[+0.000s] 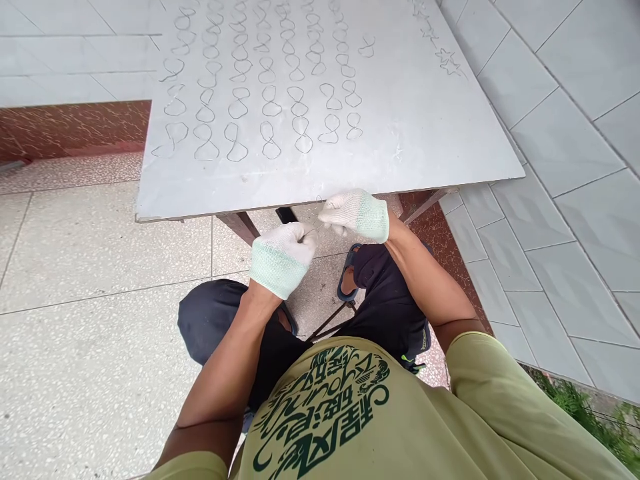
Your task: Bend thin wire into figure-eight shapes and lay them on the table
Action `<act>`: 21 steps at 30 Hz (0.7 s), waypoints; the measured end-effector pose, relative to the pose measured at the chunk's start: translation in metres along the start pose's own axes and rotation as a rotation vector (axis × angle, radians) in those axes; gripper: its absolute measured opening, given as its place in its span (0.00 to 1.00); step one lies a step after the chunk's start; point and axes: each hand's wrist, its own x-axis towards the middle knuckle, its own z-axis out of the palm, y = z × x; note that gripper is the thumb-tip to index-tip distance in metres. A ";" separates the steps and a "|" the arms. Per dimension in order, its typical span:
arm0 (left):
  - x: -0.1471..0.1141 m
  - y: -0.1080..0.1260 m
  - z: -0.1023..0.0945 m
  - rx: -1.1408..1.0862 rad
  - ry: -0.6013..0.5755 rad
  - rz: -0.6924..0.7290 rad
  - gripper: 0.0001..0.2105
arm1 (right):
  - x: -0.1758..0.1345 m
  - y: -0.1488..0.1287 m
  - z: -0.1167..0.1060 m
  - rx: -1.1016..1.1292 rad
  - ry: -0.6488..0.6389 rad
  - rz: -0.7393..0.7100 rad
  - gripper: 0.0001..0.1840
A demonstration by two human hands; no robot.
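Note:
Both hands wear white knit gloves with pale green cuffs and meet just off the table's front edge. A thin wire runs between them, its small curved end poking up above the right fingers. My left hand is closed, thumb and forefinger pinched on the wire. My right hand is closed on the wire too, slightly higher and to the right. The part of the wire inside the fingers is hidden. Beyond the hands, several wire figure-eights lie in columns on the white tabletop.
Several wire stars lie at the table's far right, and a separate bent wire lies nearer the middle. A dark object shows under the table edge. Tiled wall stands close on the right; my knees are below the table.

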 end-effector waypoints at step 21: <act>-0.021 -0.007 0.025 0.297 0.190 -0.013 0.17 | 0.000 -0.009 0.014 0.251 -0.004 0.024 0.17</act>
